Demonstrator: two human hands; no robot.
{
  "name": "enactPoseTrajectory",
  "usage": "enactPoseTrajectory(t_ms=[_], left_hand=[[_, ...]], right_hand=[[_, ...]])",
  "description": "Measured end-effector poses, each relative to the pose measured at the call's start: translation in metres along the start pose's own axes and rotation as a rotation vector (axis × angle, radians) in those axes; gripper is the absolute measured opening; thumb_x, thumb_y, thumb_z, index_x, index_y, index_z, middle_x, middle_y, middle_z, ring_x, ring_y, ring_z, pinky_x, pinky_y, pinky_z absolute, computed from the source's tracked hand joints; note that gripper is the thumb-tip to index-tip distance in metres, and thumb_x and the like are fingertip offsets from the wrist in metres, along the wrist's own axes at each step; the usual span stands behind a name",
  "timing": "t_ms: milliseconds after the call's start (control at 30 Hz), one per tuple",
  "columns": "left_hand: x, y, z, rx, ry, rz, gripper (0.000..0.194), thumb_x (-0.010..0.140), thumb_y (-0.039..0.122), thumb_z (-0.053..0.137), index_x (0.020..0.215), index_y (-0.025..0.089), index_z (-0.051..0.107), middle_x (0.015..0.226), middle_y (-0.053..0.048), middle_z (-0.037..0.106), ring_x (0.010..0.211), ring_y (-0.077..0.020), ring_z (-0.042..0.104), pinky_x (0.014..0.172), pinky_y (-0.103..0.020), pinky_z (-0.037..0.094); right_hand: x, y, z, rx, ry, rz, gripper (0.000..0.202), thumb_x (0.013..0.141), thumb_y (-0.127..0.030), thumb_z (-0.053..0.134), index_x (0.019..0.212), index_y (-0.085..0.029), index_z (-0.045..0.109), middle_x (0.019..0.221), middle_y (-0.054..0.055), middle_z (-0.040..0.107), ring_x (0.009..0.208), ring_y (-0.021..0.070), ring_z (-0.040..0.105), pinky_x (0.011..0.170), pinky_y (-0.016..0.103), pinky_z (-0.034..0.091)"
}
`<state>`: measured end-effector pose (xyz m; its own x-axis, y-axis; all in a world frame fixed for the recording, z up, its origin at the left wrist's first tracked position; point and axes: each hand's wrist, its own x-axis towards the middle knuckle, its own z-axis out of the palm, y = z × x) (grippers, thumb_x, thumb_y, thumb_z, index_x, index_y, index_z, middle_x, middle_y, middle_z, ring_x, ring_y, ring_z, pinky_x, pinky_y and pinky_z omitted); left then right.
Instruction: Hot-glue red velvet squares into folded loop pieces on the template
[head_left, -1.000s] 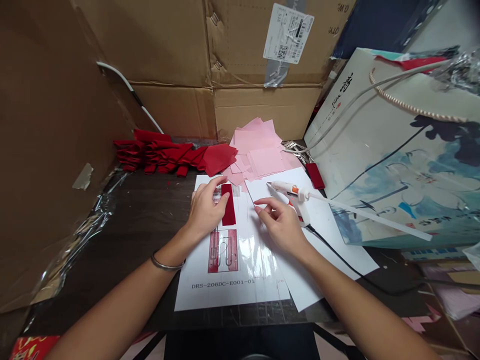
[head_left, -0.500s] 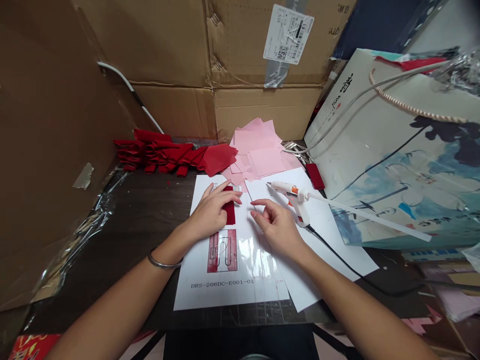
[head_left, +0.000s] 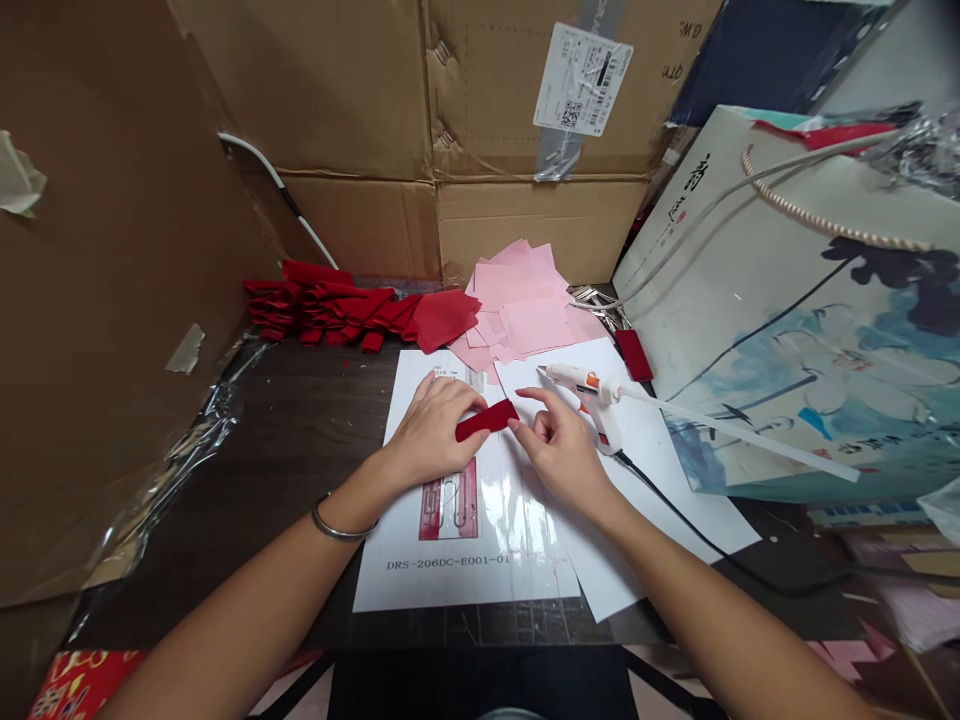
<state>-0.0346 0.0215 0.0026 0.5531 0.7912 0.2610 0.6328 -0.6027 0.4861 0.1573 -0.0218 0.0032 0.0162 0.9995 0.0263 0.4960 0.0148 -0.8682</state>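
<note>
Over the printed sheet (head_left: 397,590), you've got the red strip (head_left: 487,420) angled, its far end toward the right; left hand (head_left: 431,425) holds it, thumb below, fingers above. Your right hand (head_left: 559,435) is at that end: thumb against or just beside it, index finger parted from the thumb by a narrow gap; can't tell if it's pinching. Progress, best read: this piece is mid-handling, not set down, plain on the side that shows. Glue gun (head_left: 600,410) lies beside your right hand, unheld. Red pile (head_left: 337,305), back left on the surface (head_left: 322,400): finished or waiting, can't tell. Pink papers (head_left: 517,290) lie loose behind; probably more left, count unclear.
</note>
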Motion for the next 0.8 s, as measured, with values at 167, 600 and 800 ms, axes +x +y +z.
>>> enactPoseTrajectory(t_ms=[167,600,800], left_hand=[[0.002,0.003,0.003,-0.372,0.086,-0.121,0.014,0.085,0.026,0.062,0.095,0.019,0.055,0.095,-0.005,0.060,0.091,-0.0203,0.057,0.085,-0.037,0.046],[0.003,0.010,0.005,-0.686,0.069,-0.239,0.014,0.087,0.029,0.060,0.085,0.016,0.064,0.085,-0.004,0.065,0.079,-0.0158,0.060,0.076,-0.030,0.047],[0.004,0.015,0.004,-0.815,0.065,-0.282,0.014,0.086,0.030,0.064,0.087,0.016,0.065,0.083,-0.002,0.067,0.075,-0.0121,0.060,0.071,-0.025,0.046]], right_hand=[[0.002,0.000,-0.001,0.090,0.002,0.067,0.036,0.084,-0.038,0.062,0.115,-0.020,0.060,0.053,-0.009,0.038,0.053,0.0129,0.041,0.057,0.029,0.032],[0.003,-0.002,0.000,0.493,-0.156,0.125,0.026,0.082,-0.043,0.067,0.075,-0.018,0.062,0.050,-0.009,0.028,0.049,0.0085,0.022,0.050,0.029,0.015],[0.004,0.003,0.002,0.546,-0.064,0.135,0.031,0.081,-0.046,0.069,0.071,-0.019,0.057,0.050,-0.009,0.028,0.049,0.0086,0.022,0.051,0.029,0.014]])
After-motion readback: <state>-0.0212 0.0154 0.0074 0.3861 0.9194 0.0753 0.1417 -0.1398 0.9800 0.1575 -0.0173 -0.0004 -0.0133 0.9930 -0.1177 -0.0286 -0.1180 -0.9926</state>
